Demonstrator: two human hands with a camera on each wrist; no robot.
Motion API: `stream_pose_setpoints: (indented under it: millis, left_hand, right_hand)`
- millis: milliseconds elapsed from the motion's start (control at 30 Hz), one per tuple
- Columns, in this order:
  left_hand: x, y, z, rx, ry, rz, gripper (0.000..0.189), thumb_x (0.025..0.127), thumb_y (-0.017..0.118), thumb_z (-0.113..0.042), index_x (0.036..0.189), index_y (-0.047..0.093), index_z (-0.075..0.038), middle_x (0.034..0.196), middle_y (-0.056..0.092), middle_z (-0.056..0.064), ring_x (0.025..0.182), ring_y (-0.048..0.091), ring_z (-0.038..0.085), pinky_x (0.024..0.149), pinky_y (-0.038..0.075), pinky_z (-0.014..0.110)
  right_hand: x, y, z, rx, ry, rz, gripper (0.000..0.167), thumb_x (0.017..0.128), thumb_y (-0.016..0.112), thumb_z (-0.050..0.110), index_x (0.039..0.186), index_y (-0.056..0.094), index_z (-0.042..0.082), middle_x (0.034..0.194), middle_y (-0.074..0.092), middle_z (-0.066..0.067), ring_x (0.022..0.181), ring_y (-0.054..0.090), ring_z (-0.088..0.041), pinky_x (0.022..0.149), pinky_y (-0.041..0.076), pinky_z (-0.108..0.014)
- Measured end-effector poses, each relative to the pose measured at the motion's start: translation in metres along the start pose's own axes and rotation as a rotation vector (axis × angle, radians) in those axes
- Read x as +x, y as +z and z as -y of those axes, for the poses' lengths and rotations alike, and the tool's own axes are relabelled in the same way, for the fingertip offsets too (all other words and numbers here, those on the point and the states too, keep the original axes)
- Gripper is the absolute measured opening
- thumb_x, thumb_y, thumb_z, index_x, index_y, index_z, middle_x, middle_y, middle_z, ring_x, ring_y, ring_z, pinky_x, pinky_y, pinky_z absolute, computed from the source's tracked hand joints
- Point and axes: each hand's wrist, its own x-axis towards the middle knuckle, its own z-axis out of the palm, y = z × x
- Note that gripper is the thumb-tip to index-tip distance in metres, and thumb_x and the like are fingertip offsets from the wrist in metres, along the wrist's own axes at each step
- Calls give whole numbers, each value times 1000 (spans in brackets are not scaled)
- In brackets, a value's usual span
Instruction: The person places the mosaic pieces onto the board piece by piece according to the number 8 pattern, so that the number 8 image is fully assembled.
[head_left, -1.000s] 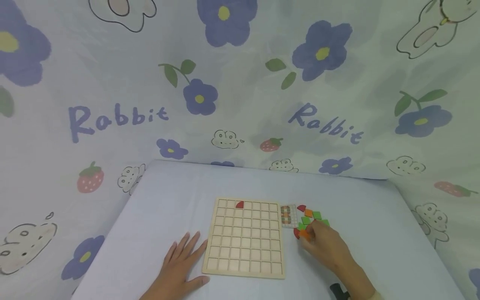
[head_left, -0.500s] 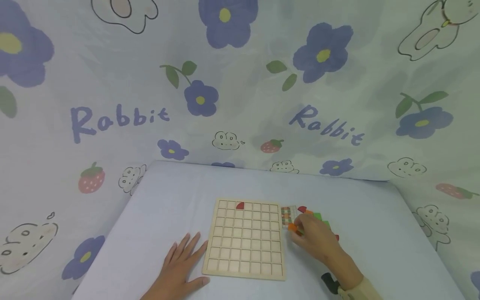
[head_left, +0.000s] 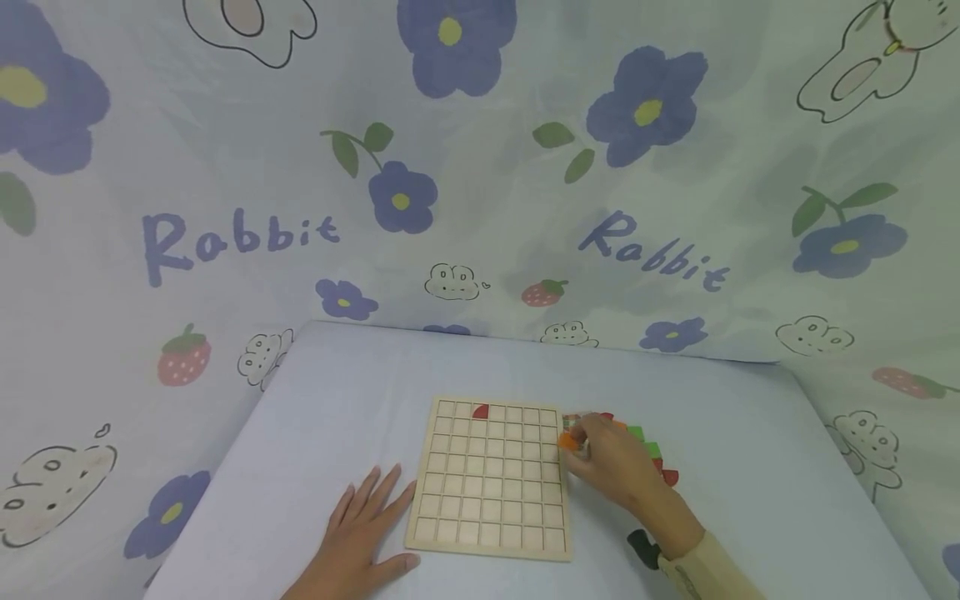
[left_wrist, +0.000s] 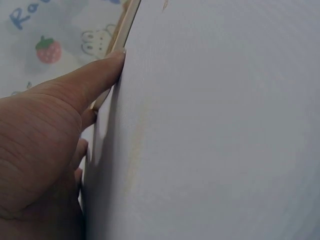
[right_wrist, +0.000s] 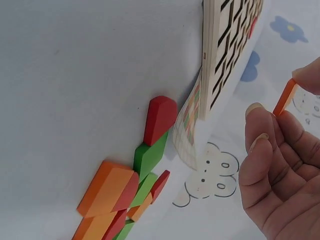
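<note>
My right hand (head_left: 611, 462) pinches an orange square tile (right_wrist: 286, 97) between thumb and fingertips, raised above the table by the right edge of a wooden grid board (head_left: 491, 475). In the head view the orange tile overlaps the board's right rim. One red quarter-round tile (head_left: 482, 411) sits in a cell of the board's far row. My left hand (head_left: 360, 533) lies flat on the table with fingers spread, its fingertips and thumb at the board's left edge. The left wrist view shows a finger of that hand against the board's side (left_wrist: 131, 20).
A printed pattern card (right_wrist: 189, 122) lies against the board's right side, partly covered by my right hand in the head view. Beyond it are several loose tiles: green (head_left: 636, 433), red (head_left: 670, 477) and orange (right_wrist: 107, 187). Printed cloth walls (head_left: 480, 167) stand behind the table.
My right hand has picked the orange tile from the loose tiles and carried it left, over the card, to the board's right edge. My left hand has stayed in place.
</note>
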Motion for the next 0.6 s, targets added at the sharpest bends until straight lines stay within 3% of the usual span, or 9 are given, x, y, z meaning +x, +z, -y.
stream_pose_setpoints:
  millis: [167,300,467,600]
  left_hand:
    - [6,24,7,10,63,-75,90,85,76,-63,157,49,-17,171,30,8,158,14,39,122,-18,32]
    - [8,38,13,54,94,-123,90,85,73,-68,156,52,-17,168,35,10,161,7,24,117,-20,22]
    - [3,36,23,238,120,-224,90,83,70,-73,152,56,-17,167,37,5,155,-16,0,119,-19,23]
    - [11,27,22,260,170,-241,90,86,70,-71,157,50,-18,171,29,2,159,-13,9,121,-18,29]
  right_hand:
    - [-4,9,-8,41,73,65,21,85,81,19,100,68,11,83,58,7,66,50,-7,52,45,-22]
    - [-7,17,-10,57,89,93,19,85,80,17,97,67,14,81,57,10,67,50,-7,54,46,-22]
    - [6,21,3,65,-2,107,19,86,80,17,98,66,12,82,56,9,67,49,-7,55,46,-23]
    - [21,8,12,49,-1,115,22,89,80,23,101,67,11,83,56,7,67,50,-7,54,46,-23]
